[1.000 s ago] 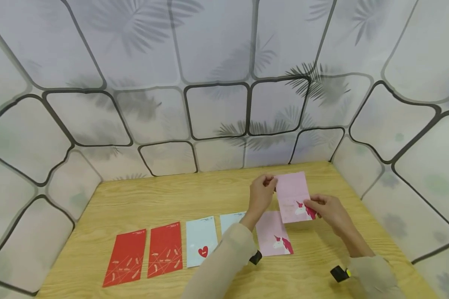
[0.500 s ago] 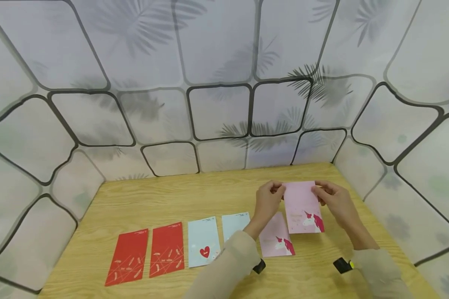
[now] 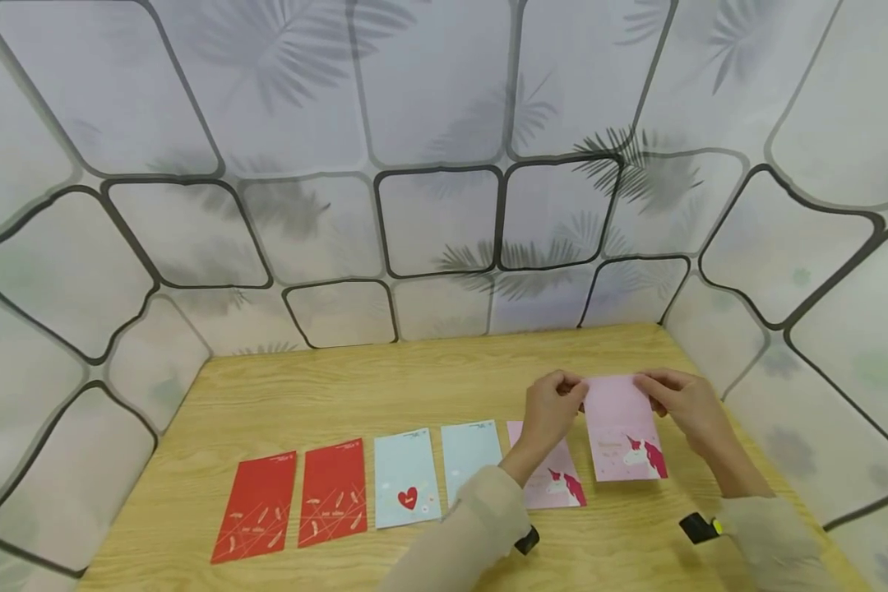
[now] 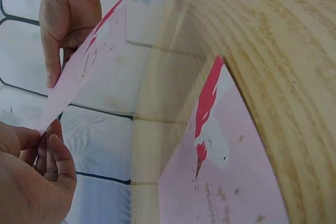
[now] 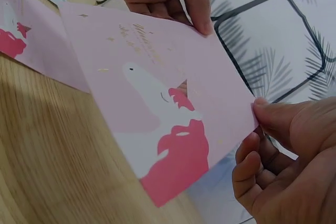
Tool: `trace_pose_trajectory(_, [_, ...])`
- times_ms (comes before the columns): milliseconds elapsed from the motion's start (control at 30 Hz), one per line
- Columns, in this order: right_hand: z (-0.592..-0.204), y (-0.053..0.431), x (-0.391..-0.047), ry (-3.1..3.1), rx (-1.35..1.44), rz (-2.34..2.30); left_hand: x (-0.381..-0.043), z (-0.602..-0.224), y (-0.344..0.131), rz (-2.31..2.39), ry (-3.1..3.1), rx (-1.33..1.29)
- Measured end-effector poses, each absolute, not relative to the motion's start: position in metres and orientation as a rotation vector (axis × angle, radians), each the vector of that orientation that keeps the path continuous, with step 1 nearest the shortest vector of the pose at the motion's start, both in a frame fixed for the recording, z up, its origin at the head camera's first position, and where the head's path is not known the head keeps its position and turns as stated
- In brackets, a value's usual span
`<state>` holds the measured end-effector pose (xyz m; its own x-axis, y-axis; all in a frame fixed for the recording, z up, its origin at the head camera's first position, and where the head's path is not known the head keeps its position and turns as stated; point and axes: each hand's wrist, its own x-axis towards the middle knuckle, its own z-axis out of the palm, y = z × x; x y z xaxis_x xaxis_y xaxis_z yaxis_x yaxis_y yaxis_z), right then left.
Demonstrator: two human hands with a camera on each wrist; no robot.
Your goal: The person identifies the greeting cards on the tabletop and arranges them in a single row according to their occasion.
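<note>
Both hands hold up a pink card with a white and magenta unicorn (image 3: pixel 622 444), slightly above the table. My left hand (image 3: pixel 551 411) pinches its upper left corner between thumb and fingers. At the upper right corner, my right hand (image 3: pixel 686 407) pinches it the same way. The right wrist view shows the card's printed face (image 5: pixel 173 66), with small gold marks and lettering. A matching pink unicorn card (image 3: pixel 551 485) lies on the table just left of the held one, partly hidden by my left forearm; the left wrist view shows this lying card (image 4: pixel 231 166) close up.
Farther left on the wooden table (image 3: pixel 326 386) lie two red cards (image 3: pixel 261 501), (image 3: pixel 333 493), a pale blue card with a red heart (image 3: pixel 405 481) and another pale blue card (image 3: pixel 469 448), partly behind my left sleeve. A patterned curtain (image 3: pixel 444 214) surrounds the table's back and sides.
My right hand has moved from the held card's lower right side up to its upper right corner. Both hands have then brought the card right and lower in the head view.
</note>
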<state>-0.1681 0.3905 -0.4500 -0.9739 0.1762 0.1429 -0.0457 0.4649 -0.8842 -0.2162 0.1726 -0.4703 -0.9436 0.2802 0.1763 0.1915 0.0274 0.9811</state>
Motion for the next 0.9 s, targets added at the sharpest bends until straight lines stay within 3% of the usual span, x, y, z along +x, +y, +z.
trace_pose_trajectory(600, [-0.477,0.403,-0.17,-2.664,-0.232,1.522,-0.211,-0.487,0.177,1.868,2.296,0.51])
trace_pose_trajectory(900, [-0.488,0.4,-0.172,-2.703,-0.234,1.515,-0.216,-0.494,0.173,1.516,2.623,0.503])
